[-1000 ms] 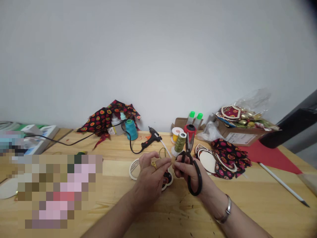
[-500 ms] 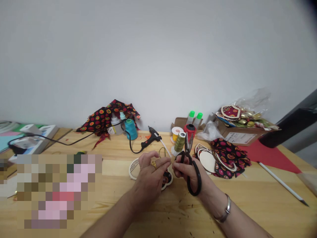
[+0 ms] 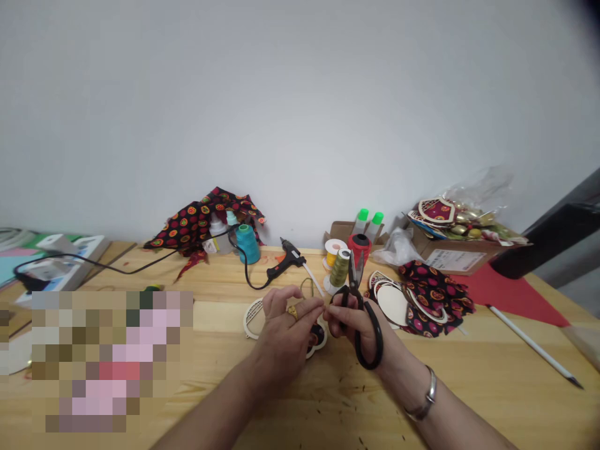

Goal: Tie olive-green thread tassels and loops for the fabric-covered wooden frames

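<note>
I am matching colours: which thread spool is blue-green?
The blue-green spool, left of the glue gun; the olive spool, red spool and yellow spool are right of it.

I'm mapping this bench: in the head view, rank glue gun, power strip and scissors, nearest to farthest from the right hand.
1. Scissors, held in the right hand.
2. Glue gun, to the hand's left.
3. Power strip, at far left.
</note>
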Demonstrator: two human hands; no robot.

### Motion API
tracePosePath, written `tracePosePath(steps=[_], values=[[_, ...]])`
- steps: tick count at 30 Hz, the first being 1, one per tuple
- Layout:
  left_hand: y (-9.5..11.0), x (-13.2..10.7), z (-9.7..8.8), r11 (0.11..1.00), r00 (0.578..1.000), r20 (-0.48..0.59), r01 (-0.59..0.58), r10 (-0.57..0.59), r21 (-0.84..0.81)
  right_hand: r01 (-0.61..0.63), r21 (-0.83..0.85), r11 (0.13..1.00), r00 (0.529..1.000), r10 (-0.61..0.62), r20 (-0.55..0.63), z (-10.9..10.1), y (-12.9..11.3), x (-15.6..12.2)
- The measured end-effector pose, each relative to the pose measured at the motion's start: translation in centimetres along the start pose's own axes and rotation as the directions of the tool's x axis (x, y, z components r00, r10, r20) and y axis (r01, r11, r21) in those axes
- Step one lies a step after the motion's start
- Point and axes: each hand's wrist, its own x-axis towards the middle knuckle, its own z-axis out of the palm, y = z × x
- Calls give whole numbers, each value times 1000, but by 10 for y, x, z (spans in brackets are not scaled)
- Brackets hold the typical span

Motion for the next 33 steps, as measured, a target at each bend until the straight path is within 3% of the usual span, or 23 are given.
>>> tracePosePath(steps=[13,15,17,18,20,21,23,29,33], values=[[-1,-2,1,1000,999,32,2,-2,6,52,-42,998,997,-54,-63,1,1,0],[1,-1,0,999,999,13,49,-49,-14,81,-66,994,992,-87,-91,0,1,0],[3,1,-2,980,982,-44,180,-184,-89,107,-102,989,985,-120,-123,-2,0,0],[5,2,-4,938,952,-40,292,-305,-188,118,-124,985,981,-134,-137,-2,1,0],[9,5,-5,725,831,124,537,-542,-432,131,-172,976,974,-159,-159,-4,2,0],[12,7,-5,579,756,257,635,-602,-511,136,-198,971,971,-170,-166,-4,3,0],[17,10,-4,350,637,477,752,-606,-559,149,-255,955,965,-196,-172,-4,6,1],[19,12,6,16,498,628,791,-598,-612,222,-406,886,950,-291,-116,3,9,-7],[12,7,8,-168,439,672,750,-596,-639,254,-500,828,952,-305,-22,7,12,-12]])
